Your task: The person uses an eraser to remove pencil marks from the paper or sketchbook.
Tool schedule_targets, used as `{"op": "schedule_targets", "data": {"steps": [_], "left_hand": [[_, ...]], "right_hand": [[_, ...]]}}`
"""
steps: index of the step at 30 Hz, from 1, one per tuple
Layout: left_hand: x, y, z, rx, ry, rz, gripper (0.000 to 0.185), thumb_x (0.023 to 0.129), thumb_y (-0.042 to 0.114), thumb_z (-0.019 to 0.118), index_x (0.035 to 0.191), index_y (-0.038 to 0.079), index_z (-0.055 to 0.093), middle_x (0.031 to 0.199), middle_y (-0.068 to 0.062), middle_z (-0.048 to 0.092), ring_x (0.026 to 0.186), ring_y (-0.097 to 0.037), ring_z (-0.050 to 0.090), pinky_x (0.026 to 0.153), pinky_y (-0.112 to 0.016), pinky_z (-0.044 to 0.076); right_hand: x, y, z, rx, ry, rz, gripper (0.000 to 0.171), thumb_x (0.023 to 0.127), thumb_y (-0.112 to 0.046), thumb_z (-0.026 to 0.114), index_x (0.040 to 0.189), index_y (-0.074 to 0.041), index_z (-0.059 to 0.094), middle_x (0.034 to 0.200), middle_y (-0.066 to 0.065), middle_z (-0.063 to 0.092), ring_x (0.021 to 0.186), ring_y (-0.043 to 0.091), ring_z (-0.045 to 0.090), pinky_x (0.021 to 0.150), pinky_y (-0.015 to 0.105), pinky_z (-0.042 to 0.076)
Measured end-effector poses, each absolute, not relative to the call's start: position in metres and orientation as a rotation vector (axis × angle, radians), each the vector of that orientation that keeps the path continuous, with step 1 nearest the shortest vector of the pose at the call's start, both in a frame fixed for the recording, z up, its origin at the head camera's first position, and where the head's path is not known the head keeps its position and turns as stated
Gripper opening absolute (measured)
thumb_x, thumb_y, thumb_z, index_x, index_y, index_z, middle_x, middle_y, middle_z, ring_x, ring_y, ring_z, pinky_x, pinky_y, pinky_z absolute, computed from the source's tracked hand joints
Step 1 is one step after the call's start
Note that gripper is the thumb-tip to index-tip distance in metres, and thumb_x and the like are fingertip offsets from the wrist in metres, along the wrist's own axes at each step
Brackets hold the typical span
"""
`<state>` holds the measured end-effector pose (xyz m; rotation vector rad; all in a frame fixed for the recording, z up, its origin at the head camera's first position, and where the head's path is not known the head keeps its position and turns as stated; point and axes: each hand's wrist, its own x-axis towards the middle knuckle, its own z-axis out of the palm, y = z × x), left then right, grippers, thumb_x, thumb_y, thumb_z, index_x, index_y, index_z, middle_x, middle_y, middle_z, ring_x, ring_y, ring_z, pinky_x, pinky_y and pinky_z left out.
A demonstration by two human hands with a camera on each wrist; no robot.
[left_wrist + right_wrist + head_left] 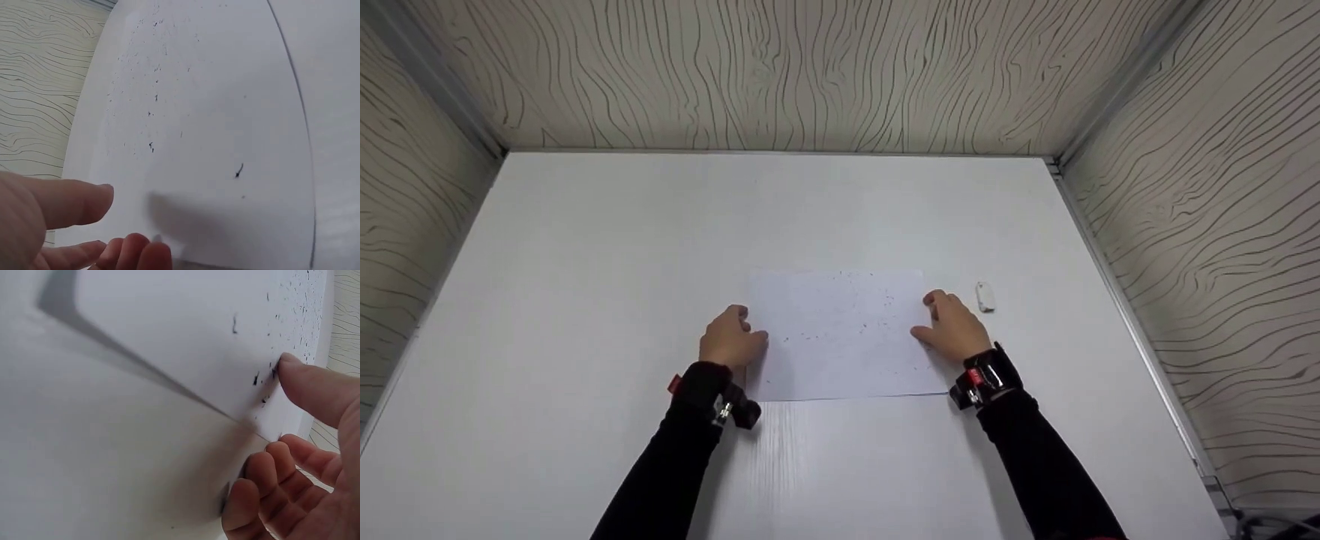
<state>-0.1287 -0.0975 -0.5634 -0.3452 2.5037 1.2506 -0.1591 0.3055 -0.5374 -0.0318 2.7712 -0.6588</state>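
A white sheet of paper (832,367), strewn with small dark crumbs (151,146), lies on the white table. At its left edge is my left hand (731,339), the thumb (79,202) over the sheet and apart from the bent fingers (132,253). My right hand (958,328) is at the right edge, its thumb (309,385) over the crumb-marked part. The right fingers (261,475) bend beside the paper's edge, and a gap separates them from the thumb. A small white block (985,297), like an eraser, lies beyond the right hand.
The white tabletop (585,247) extends around the paper. Panels with a wood-grain line pattern (780,75) enclose its back and sides, with metal rails (1140,352) along the edges. A dark cable (1275,523) shows at the lower right corner.
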Motion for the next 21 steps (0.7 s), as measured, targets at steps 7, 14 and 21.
{"op": "schedule_targets", "data": {"steps": [7, 14, 21], "left_hand": [[-0.131, -0.097, -0.56, -0.432, 2.457, 1.315, 0.074, 0.103, 0.023, 0.075, 0.17, -0.002, 0.054, 0.171, -0.026, 0.063, 0.158, -0.048, 0.062, 0.131, -0.061, 0.054], [-0.133, -0.102, -0.554, -0.488, 2.315, 1.443, 0.082, 0.104, 0.019, 0.079, 0.176, -0.001, 0.044, 0.174, -0.028, 0.059, 0.154, -0.046, 0.066, 0.11, -0.046, 0.07], [-0.134, -0.11, -0.558, -0.395, 2.358, 1.373, 0.061, 0.104, 0.019, 0.076, 0.16, -0.003, 0.067, 0.147, -0.024, 0.08, 0.114, -0.028, 0.081, 0.093, -0.033, 0.063]], "right_hand": [[-0.162, 0.31, -0.544, -0.026, 2.779, -0.667, 0.06, 0.105, -0.031, 0.087, 0.152, -0.001, 0.064, 0.123, 0.016, 0.072, 0.105, 0.029, 0.069, 0.091, 0.042, 0.058], [-0.16, 0.314, -0.548, -0.098, 2.812, -0.661, 0.06, 0.105, -0.03, 0.085, 0.151, 0.002, 0.063, 0.116, 0.015, 0.069, 0.098, 0.026, 0.066, 0.084, 0.037, 0.053], [-0.162, 0.314, -0.546, -0.093, 2.785, -0.696, 0.061, 0.105, -0.03, 0.085, 0.152, 0.001, 0.063, 0.119, 0.017, 0.072, 0.1, 0.028, 0.069, 0.086, 0.039, 0.056]]}}
